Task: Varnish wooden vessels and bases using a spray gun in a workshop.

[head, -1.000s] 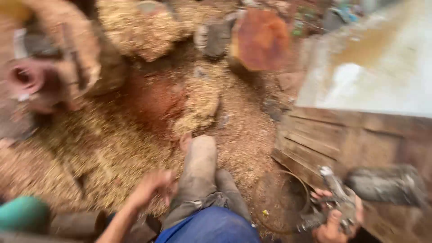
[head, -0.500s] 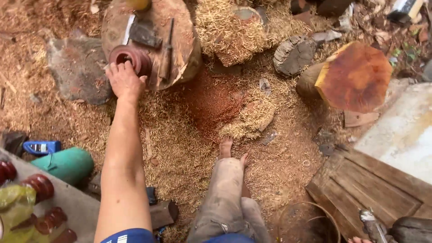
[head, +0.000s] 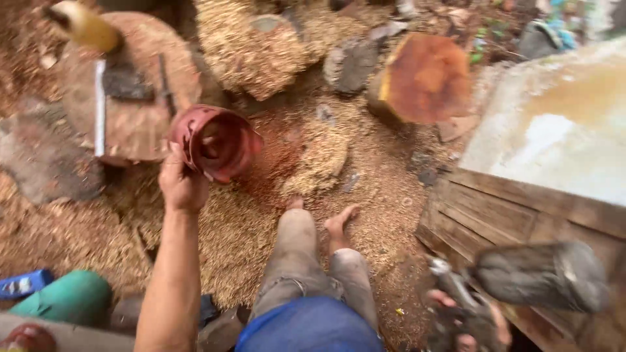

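Ground here is basically all sawdust and wood shavings (head: 261, 52), piled thick in front of me and spread around my legs, with a reddish patch of dust in the middle. I'm sitting with my bare feet (head: 339, 225) out on it.

My left hand (head: 181, 186) is stretched out forward and wrapped around the rim of a reddish-brown hollowed wooden cup (head: 216, 142), holding it up off the ground, tilted so I'm looking right into the opening. It's hanging just beside the round wooden stump (head: 140, 127) on the left, which has a flat metal strip (head: 100, 107) and a dark tool lying on top. A yellowish handle (head: 81, 26) pokes in at the top left, pretty blurry.

My right hand (head: 460, 322) is down at the bottom right corner, closed on a grey metal tool (head: 456, 293). Can't really make out what kind, too much blur. Right next to it sits a dark grey chunk (head: 541, 274) on some wooden boards (head: 508, 208).

Further out there's a cut log (head: 427, 75) with an orange-red face, a grey rock (head: 349, 62) beside it, and a pale slab (head: 554, 130) on the right. A green rounded thing (head: 62, 296) and something blue (head: 23, 285) sit at the bottom left.
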